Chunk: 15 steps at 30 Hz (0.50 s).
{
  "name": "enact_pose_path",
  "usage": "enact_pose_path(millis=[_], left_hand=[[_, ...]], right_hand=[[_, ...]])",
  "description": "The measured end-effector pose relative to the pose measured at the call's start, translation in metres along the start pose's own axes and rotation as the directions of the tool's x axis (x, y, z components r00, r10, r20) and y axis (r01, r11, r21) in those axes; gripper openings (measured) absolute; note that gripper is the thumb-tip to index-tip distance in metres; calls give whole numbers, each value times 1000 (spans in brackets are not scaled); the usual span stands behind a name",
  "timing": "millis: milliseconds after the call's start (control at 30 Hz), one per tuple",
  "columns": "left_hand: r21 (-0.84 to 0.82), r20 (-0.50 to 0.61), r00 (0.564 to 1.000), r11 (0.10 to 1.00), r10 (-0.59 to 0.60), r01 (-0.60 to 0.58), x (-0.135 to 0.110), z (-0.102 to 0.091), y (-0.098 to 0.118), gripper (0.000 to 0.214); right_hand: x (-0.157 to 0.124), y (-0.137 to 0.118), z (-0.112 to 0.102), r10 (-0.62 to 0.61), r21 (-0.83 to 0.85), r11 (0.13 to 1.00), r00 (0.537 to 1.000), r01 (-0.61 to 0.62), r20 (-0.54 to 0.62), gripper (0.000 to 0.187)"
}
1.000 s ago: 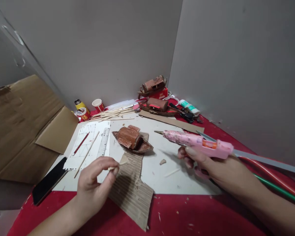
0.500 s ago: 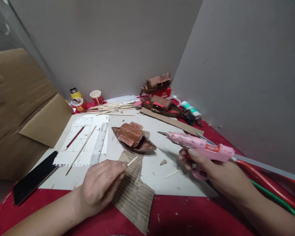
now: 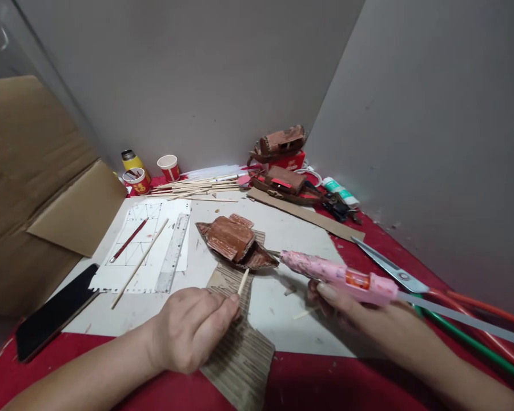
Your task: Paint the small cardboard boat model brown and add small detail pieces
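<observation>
A short wooden stick (image 3: 243, 282) is pinched in my left hand (image 3: 201, 325), its upper end close to the near side of a small brown model boat (image 3: 231, 237). Whether the stick touches the hull I cannot tell. My right hand (image 3: 342, 305) is wrapped round a pink hot glue gun (image 3: 338, 274), with a glue stick coming out of its back. The nozzle points left, at the boat's right tip, and partly overlaps it in view. Under the boat and my left hand lies a piece of corrugated cardboard (image 3: 244, 354).
Large scissors (image 3: 389, 268) lie at the right. On the left are a phone (image 3: 55, 311), a drawing with a pencil (image 3: 129, 240) and a ruler (image 3: 173, 254). Wooden sticks (image 3: 201, 186), paper cups (image 3: 168, 168) and two more model boats (image 3: 282, 185) stand behind. A cardboard box (image 3: 29, 188) rises at left.
The glue gun has moved left and down, its nozzle now at the boat's right tip. My left hand has moved right, and its stick now points more steeply up, closer to the boat.
</observation>
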<state>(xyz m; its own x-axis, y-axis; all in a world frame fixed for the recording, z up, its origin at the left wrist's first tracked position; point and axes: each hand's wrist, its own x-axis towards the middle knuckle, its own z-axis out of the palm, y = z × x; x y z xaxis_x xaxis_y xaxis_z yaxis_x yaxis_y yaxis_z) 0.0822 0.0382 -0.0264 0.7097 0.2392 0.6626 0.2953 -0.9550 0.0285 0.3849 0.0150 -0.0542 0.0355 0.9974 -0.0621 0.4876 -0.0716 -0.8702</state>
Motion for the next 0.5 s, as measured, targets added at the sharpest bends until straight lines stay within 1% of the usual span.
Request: enact_pose_path(millis=[67, 167, 300, 400, 500], left_hand=[[4, -6, 1000, 1000, -7, 7, -2, 2, -2, 37], [-19, -3, 1000, 1000, -16, 16, -1, 1, -6, 33], [-65, 46, 999, 998, 8, -5, 7, 0, -9, 36], [-67, 42, 999, 998, 17, -14, 10, 1, -10, 40], [-92, 39, 999, 996, -4, 7, 6, 4, -13, 34]], right_hand=[[2, -3, 1, -9, -63, 998, 998, 12, 58, 40], [7, -18, 0, -47, -126, 990, 989, 65, 140, 53], [18, -44, 0, -184, -37, 979, 955, 198, 232, 49], [26, -50, 2, -200, 3, 978, 935, 208, 294, 46], [28, -47, 2, -198, -9, 976, 905, 218, 377, 50]])
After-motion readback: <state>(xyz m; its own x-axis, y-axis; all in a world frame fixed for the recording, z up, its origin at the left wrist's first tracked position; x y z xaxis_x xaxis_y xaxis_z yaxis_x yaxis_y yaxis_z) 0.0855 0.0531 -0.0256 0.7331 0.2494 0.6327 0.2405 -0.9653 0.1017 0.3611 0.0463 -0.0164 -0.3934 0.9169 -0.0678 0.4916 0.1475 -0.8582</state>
